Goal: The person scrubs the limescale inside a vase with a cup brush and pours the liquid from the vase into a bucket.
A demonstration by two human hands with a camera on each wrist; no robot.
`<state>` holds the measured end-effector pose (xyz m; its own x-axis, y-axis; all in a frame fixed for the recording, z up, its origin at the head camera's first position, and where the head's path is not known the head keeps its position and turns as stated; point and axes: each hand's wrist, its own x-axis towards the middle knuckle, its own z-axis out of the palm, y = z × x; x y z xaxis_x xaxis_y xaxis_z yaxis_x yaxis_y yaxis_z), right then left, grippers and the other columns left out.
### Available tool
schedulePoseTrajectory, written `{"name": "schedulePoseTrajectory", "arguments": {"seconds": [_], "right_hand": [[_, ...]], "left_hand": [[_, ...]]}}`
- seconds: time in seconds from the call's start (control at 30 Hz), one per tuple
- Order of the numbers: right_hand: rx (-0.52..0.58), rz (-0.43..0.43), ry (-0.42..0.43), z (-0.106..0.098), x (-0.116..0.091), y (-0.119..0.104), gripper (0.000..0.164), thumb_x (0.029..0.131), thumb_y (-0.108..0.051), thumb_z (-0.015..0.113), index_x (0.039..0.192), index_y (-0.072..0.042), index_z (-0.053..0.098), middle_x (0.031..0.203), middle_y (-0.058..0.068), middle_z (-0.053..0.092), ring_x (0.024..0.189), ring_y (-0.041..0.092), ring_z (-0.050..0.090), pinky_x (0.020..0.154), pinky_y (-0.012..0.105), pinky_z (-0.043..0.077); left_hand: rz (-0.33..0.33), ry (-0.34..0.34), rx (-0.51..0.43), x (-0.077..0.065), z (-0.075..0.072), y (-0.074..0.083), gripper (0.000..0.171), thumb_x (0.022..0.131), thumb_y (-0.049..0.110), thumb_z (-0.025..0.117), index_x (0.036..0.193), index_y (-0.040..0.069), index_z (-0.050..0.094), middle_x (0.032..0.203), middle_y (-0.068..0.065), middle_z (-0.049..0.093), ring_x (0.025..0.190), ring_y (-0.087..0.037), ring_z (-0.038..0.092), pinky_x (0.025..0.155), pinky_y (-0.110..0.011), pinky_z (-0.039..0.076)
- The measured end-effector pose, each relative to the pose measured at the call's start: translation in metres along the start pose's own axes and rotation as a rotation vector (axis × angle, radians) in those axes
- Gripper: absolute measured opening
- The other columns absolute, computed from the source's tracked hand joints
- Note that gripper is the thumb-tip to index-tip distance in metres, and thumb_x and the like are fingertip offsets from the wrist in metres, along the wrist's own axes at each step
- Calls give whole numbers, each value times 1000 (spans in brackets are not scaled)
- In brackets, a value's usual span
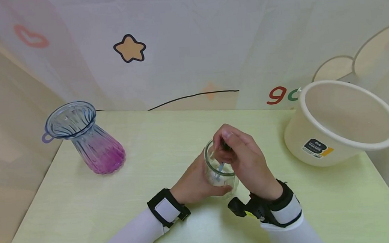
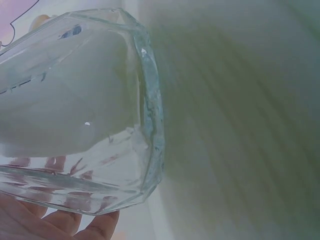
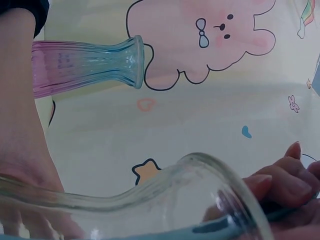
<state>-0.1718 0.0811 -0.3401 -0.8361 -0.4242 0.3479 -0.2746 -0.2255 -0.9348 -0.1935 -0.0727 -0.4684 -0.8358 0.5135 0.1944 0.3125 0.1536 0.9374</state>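
Note:
In the head view, my left hand [image 1: 195,181] grips a clear glass jar [image 1: 232,182] around its side, near the middle of the table. Above the jar's mouth, my right hand [image 1: 246,159] curls around a slim bluish tool [image 1: 221,167] whose lower part is inside the jar. Its kind cannot be told. The left wrist view has the faceted glass [image 2: 75,110] close up, with fingertips along its lower side. Through the jar's glass [image 3: 150,200] in the right wrist view, a blue length of the tool [image 3: 150,234] leads toward my right fingers [image 3: 287,182].
To the left stands a ribbed glass vase [image 1: 98,147], blue above and pink below, with a small purple ring [image 1: 47,138] at its rim. A cream bucket [image 1: 294,137] is at the right. Behind the pale table [image 1: 158,139] hangs a printed backdrop [image 1: 183,54].

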Motion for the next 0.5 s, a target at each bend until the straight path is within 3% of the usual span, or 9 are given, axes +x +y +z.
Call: {"name": "schedulePoseTrajectory", "arguments": {"seconds": [0.17,0.5], "right_hand": [[37,-14,44,-1,1,0,38,112,-18,29,78,-7,43,68,3,27,62,23,28,61,35,25],[150,-206,107,-13,-2,-10,38,111,-23,31,76,-10,37,65,2,24,60,19,27,60,36,23]], "left_hand": [[-23,1,13,-1,0,0,89,73,21,94,142,37,39,131,8,60,116,-11,60,103,-35,51],[-78,25,73,-2,0,1,96,72,31,95,148,24,37,130,8,57,115,-14,58,98,-34,51]]}}
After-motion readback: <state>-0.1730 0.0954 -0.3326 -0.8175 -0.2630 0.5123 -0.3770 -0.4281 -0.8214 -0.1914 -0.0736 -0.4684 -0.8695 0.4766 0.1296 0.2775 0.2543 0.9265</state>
